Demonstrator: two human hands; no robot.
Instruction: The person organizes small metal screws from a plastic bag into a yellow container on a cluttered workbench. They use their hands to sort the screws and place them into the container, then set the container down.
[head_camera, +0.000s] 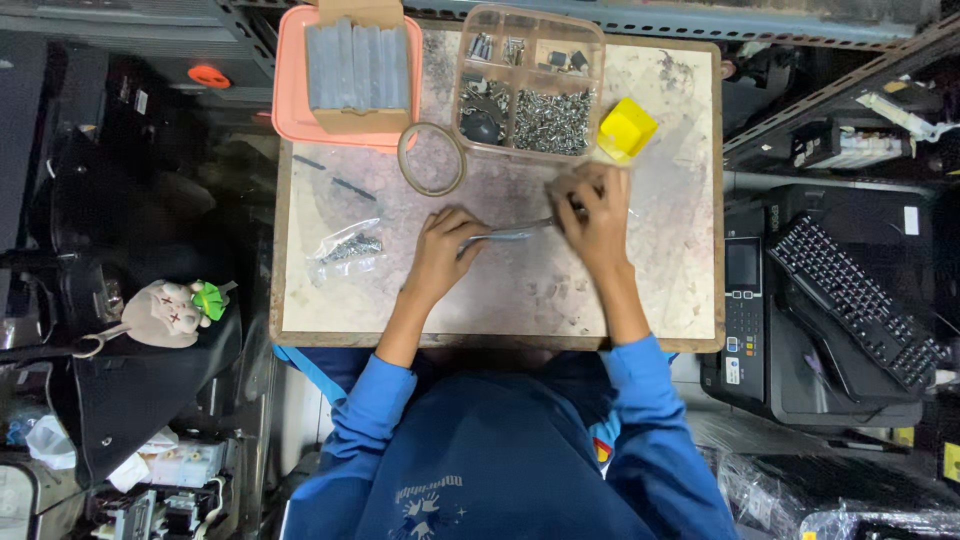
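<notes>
I look straight down past blue sleeves onto a worn, stained square wooden tabletop (640, 300), and I place everything against it. Nearest me, over the middle of the tabletop, my left hand (440, 255) is curled shut around one end of a thin grey metal strip (510, 232) that lies almost flat just above the surface. My right hand (597, 215) is closed too, fingers pinched on the strip's other end, slightly farther in than the left. The strip spans the gap between the two hands.

Left of my left hand, a small clear plastic bag of silvery screws (345, 250) lies on the tabletop. Farther in, a ring of brownish tape (432, 159) lies flat, near the far edge. Beyond my right hand sits a small yellow plastic box (627, 129), tilted, just beside a clear plastic compartment tray (528, 82) holding screws and small dark parts. At the far left corner a pink plastic tray (290, 90) overhangs the tabletop's edge and carries an open cardboard box of grey sticks (358, 68).

Off the tabletop to the right stands a black office printer (800, 330) with a black keyboard (855, 295) lying on it.
</notes>
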